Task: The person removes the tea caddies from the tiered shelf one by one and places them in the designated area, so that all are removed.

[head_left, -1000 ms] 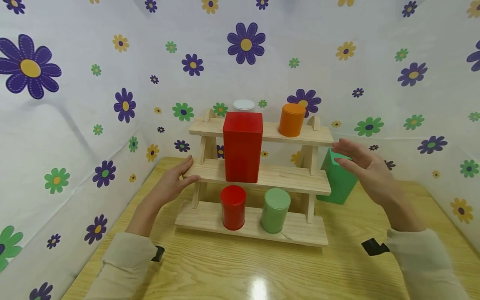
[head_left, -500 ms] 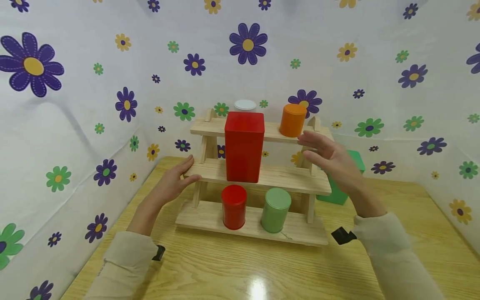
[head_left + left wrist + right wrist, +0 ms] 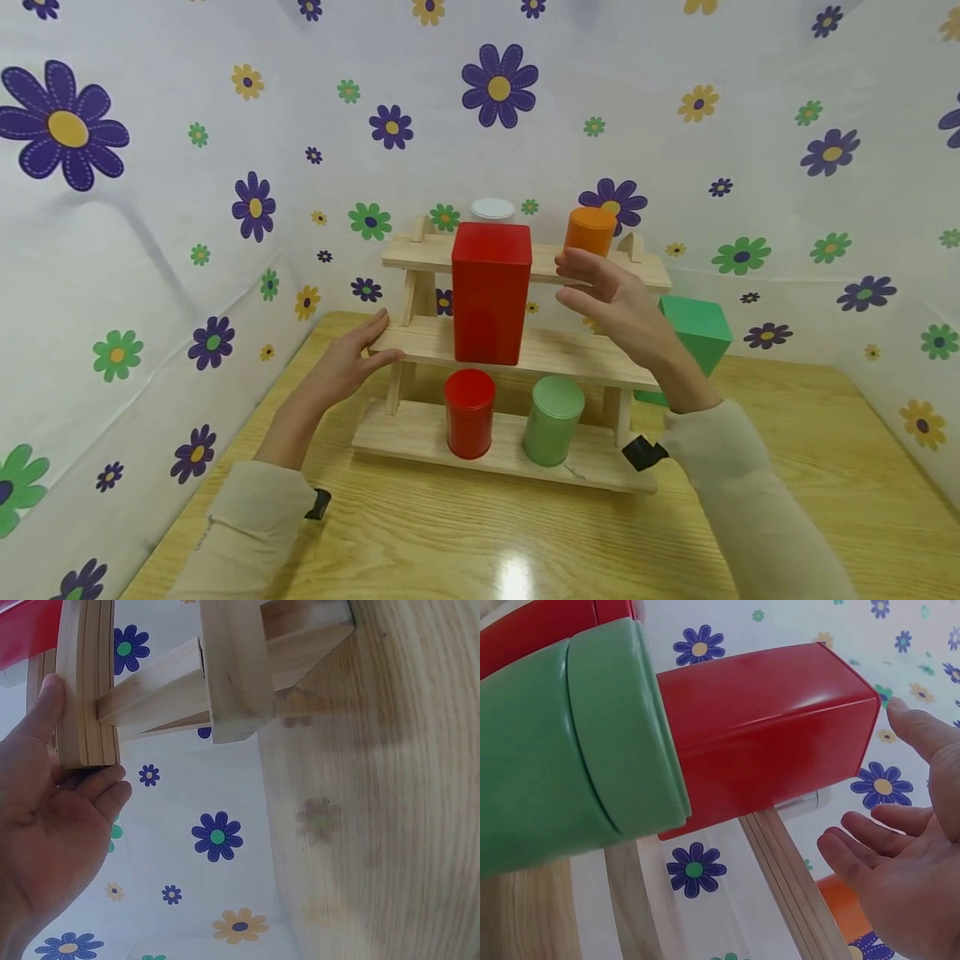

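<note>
My left hand (image 3: 339,367) grips the left end of the middle board of a three-tier wooden shelf (image 3: 570,354); the left wrist view shows thumb and fingers on opposite faces of the board (image 3: 79,690). On that tier stands a tall red box (image 3: 491,296). My right hand (image 3: 618,308) hangs in the air to the box's right, fingers spread from the thumb, holding nothing. In the head view it overlaps the bottom of an orange canister (image 3: 591,229) on the top tier. The right wrist view has the red box (image 3: 772,727) just beyond the fingertips.
A red canister (image 3: 469,417) and a light green canister (image 3: 553,421) stand on the bottom tier. A white canister (image 3: 492,210) sits on top, partly hidden behind the red box. Behind my right forearm, a green box (image 3: 701,329) stands on the wooden table (image 3: 420,533).
My right hand has moved left, from beside the green box to in front of the shelf near the red box. The left hand keeps its hold on the shelf.
</note>
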